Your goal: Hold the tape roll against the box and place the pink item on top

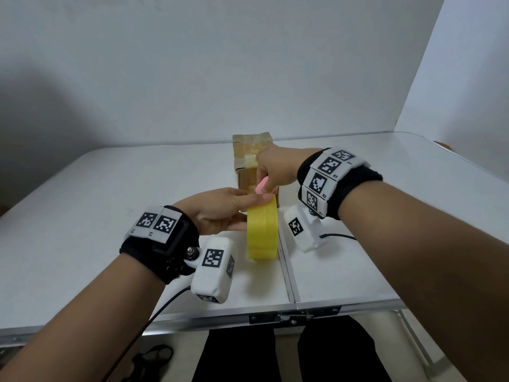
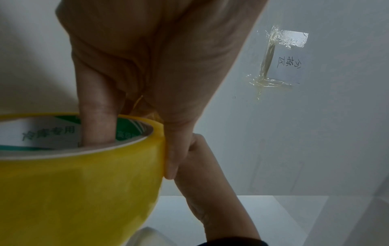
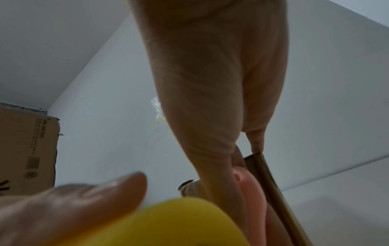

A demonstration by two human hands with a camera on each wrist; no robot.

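Holding yellow tape roll (image 1: 262, 226), left hand (image 1: 217, 210); cardboard box (image 1: 249, 164) taped.

Both forearms are reaching forward, wrists wearing black bands. The left hand (image 1: 220, 209) is lying palm-inward, thumb (image 2: 176, 149) stretching straight ahead and one finger (image 2: 97, 119) hooking downward. The right hand (image 1: 275, 168) is sitting higher and further forward, wrist bending down, its fingers (image 3: 206, 133) curling closed in a pinch. The two hands are nearly touching at the fingertips.
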